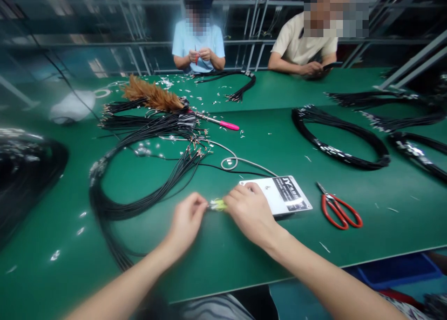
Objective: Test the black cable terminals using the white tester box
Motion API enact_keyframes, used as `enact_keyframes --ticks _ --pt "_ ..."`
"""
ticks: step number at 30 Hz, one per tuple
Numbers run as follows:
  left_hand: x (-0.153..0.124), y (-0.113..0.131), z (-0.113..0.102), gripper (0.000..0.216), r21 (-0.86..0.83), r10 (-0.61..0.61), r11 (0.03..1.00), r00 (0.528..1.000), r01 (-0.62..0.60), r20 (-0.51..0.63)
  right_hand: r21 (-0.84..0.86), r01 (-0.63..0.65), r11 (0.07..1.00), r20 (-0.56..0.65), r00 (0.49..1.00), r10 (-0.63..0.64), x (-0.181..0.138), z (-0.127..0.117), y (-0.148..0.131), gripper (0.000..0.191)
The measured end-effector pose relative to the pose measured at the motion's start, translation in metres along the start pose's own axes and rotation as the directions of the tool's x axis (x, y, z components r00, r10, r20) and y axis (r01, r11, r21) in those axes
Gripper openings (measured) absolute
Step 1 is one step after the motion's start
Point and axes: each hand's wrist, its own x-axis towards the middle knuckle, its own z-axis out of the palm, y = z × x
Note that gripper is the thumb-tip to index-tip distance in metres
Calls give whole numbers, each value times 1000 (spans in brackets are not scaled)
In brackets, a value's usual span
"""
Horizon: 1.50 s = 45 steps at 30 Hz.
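Between my two hands is a small bunch of yellow-green and white wires (218,204). Thumb and fingertips of my left hand (186,220) pinch its left end. My right hand (249,212) is closed over the other end, its fingers curled down and hiding what lies beneath. Just behind the right hand sits a white device with a black-and-white label (288,194), joined to a grey cord (253,164). To its right lie red-handled scissors (338,210), blades pointing away from me. A looped bundle of black cables (122,208) with stripped ends rests beyond my left hand.
A brown feather duster (153,94) with a pink handle lies across more cables. Black cable coils (349,157) lie at right, another dark pile (28,180) at left. White scraps are scattered about. Two people (199,41) sit across the green table (265,259).
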Motion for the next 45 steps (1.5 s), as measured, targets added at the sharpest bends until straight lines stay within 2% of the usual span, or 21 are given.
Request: enact_keyframes --ticks 11,27,31,35,37,39,41,45 --pt "4 0 4 20 18 2 1000 1000 -2 16 2 -30 1000 1 1000 30 1 -2 -2 16" --pt "5 -7 5 19 -41 -3 999 1000 3 18 -8 -51 999 11 999 51 0 1 -5 13" --pt "6 -8 6 20 -38 1 999 1000 0 18 62 -68 996 -1 998 68 -1 -4 -6 9" --pt "6 -8 7 21 -31 -1 1000 1000 1 19 225 -88 970 -172 977 129 -22 -19 3 21" --pt "7 -8 7 21 -33 4 999 1000 -3 19 289 -135 948 -305 925 225 -45 -23 9 20" --pt "7 -10 7 21 -37 11 999 1000 -10 18 331 -188 925 -422 847 323 -71 -22 12 18" --pt "8 -12 7 21 -37 20 999 1000 -19 16 353 -224 908 -447 813 374 -93 -16 11 18" --pt "9 -14 7 21 -25 38 999 999 -38 9 347 -222 911 -402 843 358 -111 -2 -3 17"
